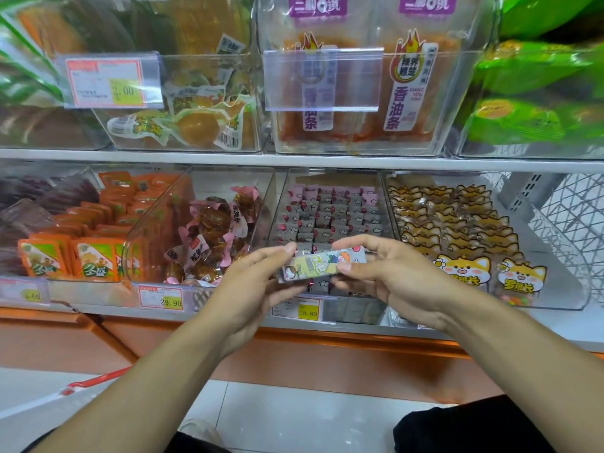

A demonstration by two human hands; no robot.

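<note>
A small flat snack packet, pale yellow and grey with cartoon print, is held level in front of the lower shelf. My left hand pinches its left end between thumb and fingers. My right hand pinches its right end, thumb under and fingers over. Right behind the packet stands a clear bin filled with several rows of small grey and pink packets.
Clear bins line two white shelves: orange packets, brown wrapped snacks, fox-print packs, red strip packs above, green bags at top right. Price tags hang on the shelf edge. A red cart handle shows at lower left.
</note>
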